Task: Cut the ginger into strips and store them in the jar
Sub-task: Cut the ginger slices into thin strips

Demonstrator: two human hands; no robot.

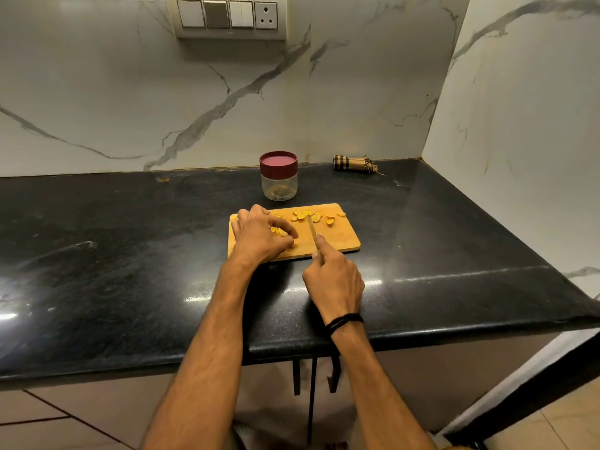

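A wooden cutting board (341,240) lies on the black counter. Several yellow ginger slices (311,216) are scattered along its far edge. My left hand (258,237) sits on the board's left part, its curled fingers pinching a small stack of ginger slices (280,232). My right hand (334,280) grips a knife's handle, index finger stretched along the spine; the knife blade (312,230) points away over the board, just right of the held stack. A clear plastic jar (279,183) with its dark red lid on stands upright behind the board.
A folded checked cloth (354,164) lies at the back right near the wall corner. The black counter (130,254) ends in a rounded front edge below my forearms. A marble wall with a switch panel (229,16) rises behind.
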